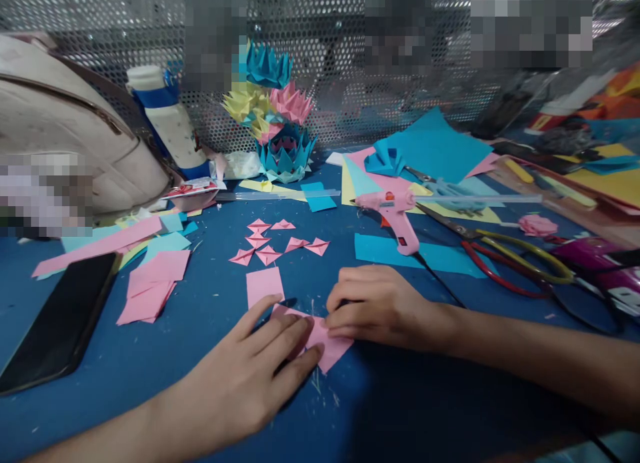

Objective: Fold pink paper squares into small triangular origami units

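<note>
A piece of pink paper [329,346] lies on the blue table, partly folded and partly hidden by the fingers. My left hand [260,363] rests flat over its left part, fingers spread. My right hand [383,309] is at its upper right edge, fingers curled together and pinching the paper. Just above my left fingertips lies a flat pink square [265,287]. Farther back sit several small folded pink pieces [257,240]. To the left is a pile of pink squares [153,286].
Behind my right hand lie a pink glue gun [393,213] with a black cord, a blue strip [425,255] and scissors [520,259]. A phone [63,323] lies left. Paper flowers [285,153], a bottle [173,126] and a bag [75,129] stand behind.
</note>
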Action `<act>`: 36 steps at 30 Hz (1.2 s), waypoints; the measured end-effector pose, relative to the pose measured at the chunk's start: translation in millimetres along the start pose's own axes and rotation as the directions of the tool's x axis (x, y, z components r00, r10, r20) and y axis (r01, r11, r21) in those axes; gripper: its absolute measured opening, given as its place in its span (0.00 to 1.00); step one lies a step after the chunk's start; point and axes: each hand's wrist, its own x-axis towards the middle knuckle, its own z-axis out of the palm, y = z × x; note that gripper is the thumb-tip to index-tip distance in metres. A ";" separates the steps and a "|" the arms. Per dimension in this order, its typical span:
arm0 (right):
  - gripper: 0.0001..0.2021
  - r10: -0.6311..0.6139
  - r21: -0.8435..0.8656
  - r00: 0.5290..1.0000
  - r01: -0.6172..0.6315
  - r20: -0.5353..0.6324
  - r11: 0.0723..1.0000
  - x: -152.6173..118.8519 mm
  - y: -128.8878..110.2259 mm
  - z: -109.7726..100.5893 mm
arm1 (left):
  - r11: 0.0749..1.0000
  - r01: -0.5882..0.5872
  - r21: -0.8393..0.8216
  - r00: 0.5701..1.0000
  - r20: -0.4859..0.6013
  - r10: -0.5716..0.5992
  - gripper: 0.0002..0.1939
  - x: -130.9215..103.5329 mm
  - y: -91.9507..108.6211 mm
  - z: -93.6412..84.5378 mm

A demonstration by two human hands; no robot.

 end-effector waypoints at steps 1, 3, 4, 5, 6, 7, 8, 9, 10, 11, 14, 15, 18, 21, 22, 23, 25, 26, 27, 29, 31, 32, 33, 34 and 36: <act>0.13 -0.011 -0.005 1.000 0.011 0.012 1.000 0.3 0.7 -0.6 | 1.000 0.003 -0.002 1.000 0.001 -0.003 0.19 0.6 -0.3 -0.2; 0.13 -0.031 -0.013 0.999 0.032 0.038 0.999 1.3 2.1 -2.0 | 1.000 0.008 -0.011 1.000 0.006 -0.008 0.19 2.0 -0.7 -0.8; 0.14 -0.039 -0.015 0.998 0.040 0.051 0.999 1.9 2.9 -2.6 | 1.000 0.011 -0.018 1.000 0.007 -0.011 0.20 2.6 -0.9 -1.2; 0.14 -0.044 -0.013 0.997 0.045 0.065 0.999 2.6 3.6 -3.2 | 1.000 0.013 -0.027 1.000 0.008 -0.013 0.20 3.1 -1.3 -1.5; 0.13 -0.048 -0.009 0.996 0.049 0.079 0.999 3.3 4.4 -3.7 | 0.999 0.015 -0.035 1.000 0.009 -0.015 0.20 3.5 -1.6 -1.8; 0.13 -0.053 -0.003 0.995 0.054 0.088 0.999 3.8 5.2 -4.0 | 0.999 0.016 -0.041 1.000 0.011 -0.016 0.20 3.5 -2.1 -1.8; 0.13 -0.060 0.004 0.994 0.060 0.095 0.998 4.1 6.1 -4.0 | 0.999 0.017 -0.047 1.000 0.019 -0.016 0.20 3.2 -2.5 -1.7; 0.13 -0.067 0.009 0.993 0.066 0.100 0.998 4.1 6.9 -3.9 | 0.998 0.016 -0.053 0.999 0.033 -0.015 0.20 2.5 -2.9 -1.2; 0.13 -0.074 0.009 0.992 0.073 0.099 0.997 4.0 7.6 -3.6 | 0.998 0.017 -0.061 0.999 0.050 -0.014 0.19 1.5 -3.3 -0.5; 0.13 -0.081 -0.001 0.992 0.082 0.094 0.997 3.7 8.2 -3.4 | 0.997 0.019 -0.072 0.998 0.065 -0.015 0.19 0.4 -3.5 0.3; 0.13 -0.110 -0.065 0.991 0.115 0.076 0.991 3.0 9.3 -4.1 | 0.994 0.030 -0.100 0.997 0.077 -0.022 0.20 -2.5 -3.6 2.6; 0.13 -0.121 -0.082 0.990 0.127 0.078 0.989 3.1 9.7 -5.0 | 0.994 0.033 -0.105 0.997 0.072 -0.025 0.20 -2.8 -3.6 2.8; 0.13 -0.144 -0.060 0.983 0.151 0.110 0.987 4.6 11.2 -9.4 | 0.991 0.045 -0.122 0.996 0.087 -0.035 0.20 -1.2 -3.6 0.8; 0.12 -0.143 -0.016 0.980 0.147 0.139 0.989 6.4 13.8 -13.7 | 0.988 0.057 -0.145 0.992 0.120 -0.039 0.21 1.8 -3.4 -4.0; 0.12 -0.144 -0.010 0.979 0.147 0.146 0.989 7.0 14.7 -15.0 | 0.987 0.057 -0.149 0.991 0.128 -0.038 0.21 2.5 -3.1 -5.5; 0.12 -0.147 -0.007 0.977 0.150 0.157 0.989 7.5 15.7 -16.4 | 0.987 0.054 -0.152 0.991 0.131 -0.034 0.21 3.0 -2.8 -6.7; 0.12 -0.155 0.006 0.971 0.156 0.182 0.988 8.6 17.2 -19.3 | 0.988 0.052 -0.146 0.992 0.120 -0.034 0.22 3.2 -1.9 -8.0; 0.11 -0.156 0.017 0.968 0.156 0.197 0.988 9.1 17.7 -20.8 | 0.989 0.055 -0.137 0.993 0.110 -0.040 0.22 3.1 -1.3 -8.1; 0.11 -0.155 0.030 0.965 0.152 0.213 0.988 9.6 18.0 -22.3 | 0.990 0.062 -0.124 0.994 0.101 -0.050 0.22 2.9 -0.9 -7.9; 0.09 -0.148 0.056 0.961 0.139 0.233 0.989 10.3 18.0 -24.1 | 0.992 0.079 -0.101 0.993 0.090 -0.070 0.23 2.4 -0.1 -7.1; 0.09 -0.137 0.091 0.964 0.120 0.227 0.989 10.4 17.0 -23.5 | 0.992 0.085 -0.092 0.993 0.092 -0.077 0.25 1.9 0.3 -6.4; 0.09 -0.124 0.109 0.969 0.102 0.214 0.989 10.4 16.0 -22.1 | 0.993 0.080 -0.090 0.993 0.091 -0.072 0.25 1.6 0.5 -6.1; 0.09 -0.101 0.121 0.975 0.077 0.199 0.990 10.5 14.5 -20.1 | 0.994 0.072 -0.087 0.994 0.089 -0.064 0.25 1.3 0.6 -5.9; 0.10 -0.068 0.124 0.980 0.045 0.189 0.991 10.6 12.7 -17.9 | 0.995 0.064 -0.079 0.995 0.087 -0.057 0.25 1.0 0.8 -5.8; 0.12 0.015 0.093 0.981 -0.033 0.191 0.995 11.4 7.8 -13.2 | 0.997 0.056 -0.053 0.995 0.082 -0.051 0.26 0.4 1.6 -5.7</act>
